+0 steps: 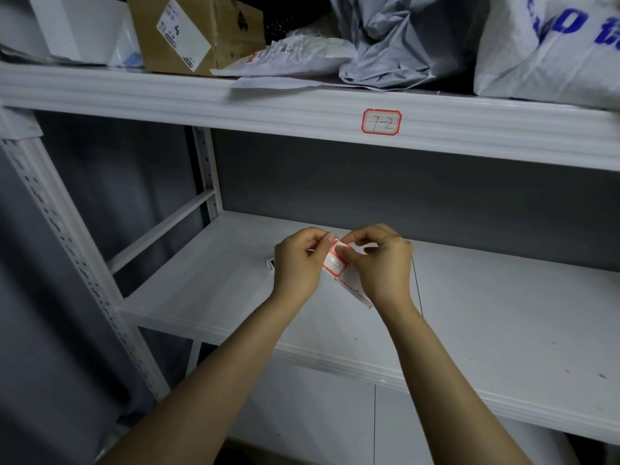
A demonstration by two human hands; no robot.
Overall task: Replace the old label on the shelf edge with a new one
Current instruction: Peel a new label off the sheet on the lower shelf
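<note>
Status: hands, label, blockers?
Left hand and right hand pinch red-bordered white sticker on backing sheet. Red-bordered 7-2 label on white upper shelf edge. Nothing blocking.

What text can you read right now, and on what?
"7-2": handwritten on the red-bordered label on the upper shelf edge.
Handwriting on the held label, pinched by left hand and right hand: partly covered, unreadable.
Print on the sticker of the cardboard box: too blurred.
Blue letters on the white bag: cut off, unreadable.
</note>
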